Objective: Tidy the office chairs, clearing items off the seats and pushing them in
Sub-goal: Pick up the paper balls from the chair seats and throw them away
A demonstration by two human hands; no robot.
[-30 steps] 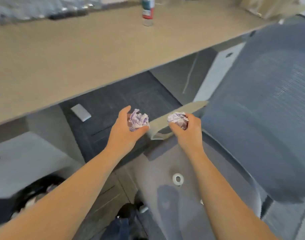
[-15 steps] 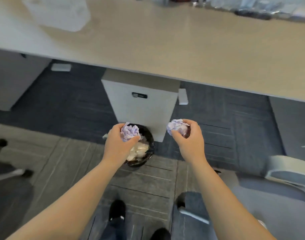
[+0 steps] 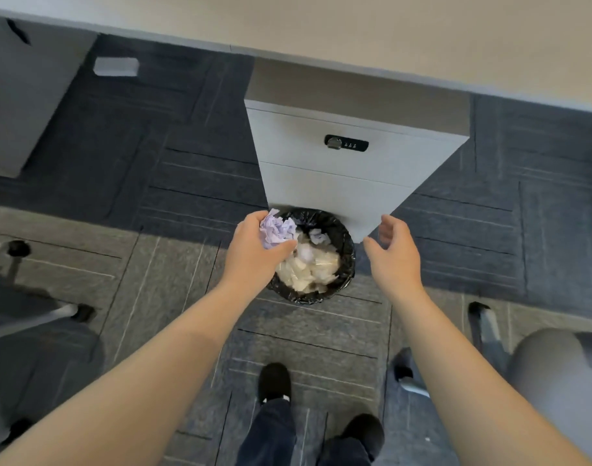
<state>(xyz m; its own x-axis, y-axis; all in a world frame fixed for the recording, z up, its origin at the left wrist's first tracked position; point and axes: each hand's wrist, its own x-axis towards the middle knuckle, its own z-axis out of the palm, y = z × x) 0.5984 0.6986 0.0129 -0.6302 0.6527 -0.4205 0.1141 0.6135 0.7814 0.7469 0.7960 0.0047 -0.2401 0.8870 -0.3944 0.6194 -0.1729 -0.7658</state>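
Note:
My left hand point(image 3: 254, 250) grips a crumpled lilac paper ball point(image 3: 277, 230) right over the left rim of a round bin with a black liner point(image 3: 346, 243). A second lilac paper ball point(image 3: 318, 236) lies inside the bin on top of white rubbish. To the right of the bin my right hand point(image 3: 393, 250) hangs with fingers spread and nothing in it. A grey office chair seat point(image 3: 553, 375) shows at the lower right, and another chair's base and castors point(image 3: 35, 314) at the left.
A white drawer pedestal with a combination lock point(image 3: 346, 169) stands just behind the bin, under the beige desk edge point(image 3: 355, 31). Another cabinet point(image 3: 22, 105) stands at the far left. My shoes point(image 3: 274, 381) are on the grey carpet below the bin.
The view swung from the chair down to the bin. My right hand has opened and its paper ball now lies in the bin. My left hand moved over the bin rim, still holding its ball.

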